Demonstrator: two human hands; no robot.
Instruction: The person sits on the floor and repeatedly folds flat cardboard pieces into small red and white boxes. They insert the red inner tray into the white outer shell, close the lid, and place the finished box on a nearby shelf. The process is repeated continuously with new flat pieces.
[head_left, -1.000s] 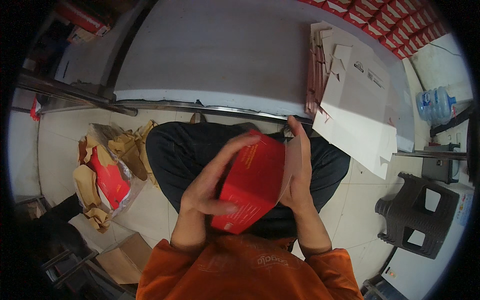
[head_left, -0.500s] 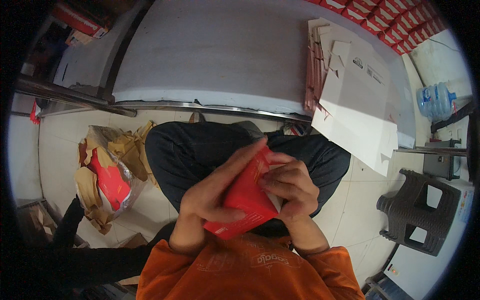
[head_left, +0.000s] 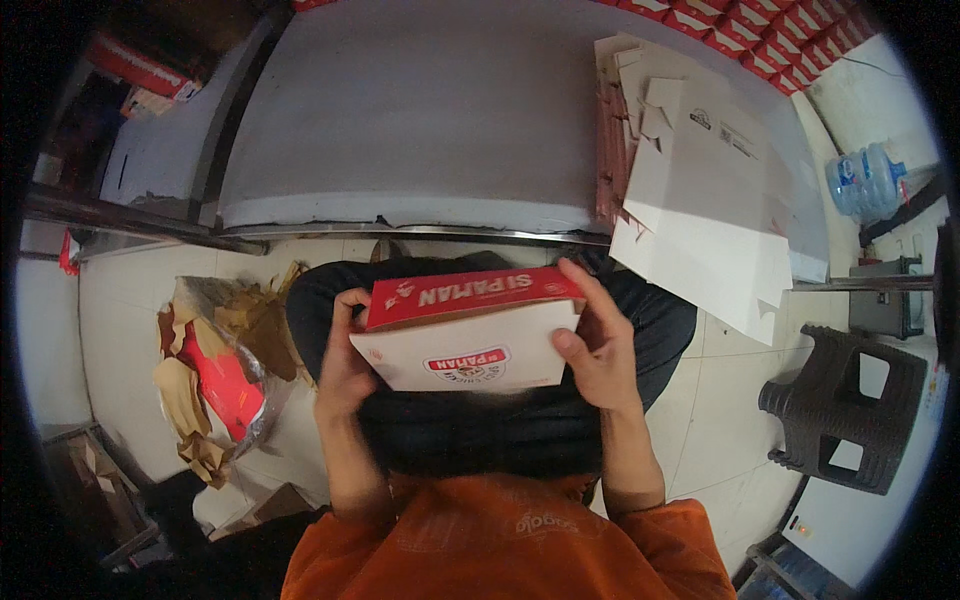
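A red and white cardboard food box [head_left: 470, 340] is held over my lap, its white printed panel facing me and a red panel beyond it. A narrow gap shows along the seam between the two panels. My left hand [head_left: 348, 355] grips the box's left end, with part of its fingers hidden behind it. At the right end, my right hand [head_left: 597, 340] has its thumb on the white face and its fingers along the far side. Beyond my knees, a stack of flat white box blanks [head_left: 710, 190] lies on the right of the grey table [head_left: 420, 110].
Rows of red boxes [head_left: 760, 35] line the table's far right. On the floor at left lies a plastic bag [head_left: 255, 400] of brown paper and red card. Dark stacked stools [head_left: 845, 405] and a blue water bottle [head_left: 868, 180] are at right. A metal edge [head_left: 420, 236] borders the table.
The box has turned so its white face now shows, and it sits wider and farther from my body. My hands have moved apart to its two ends.
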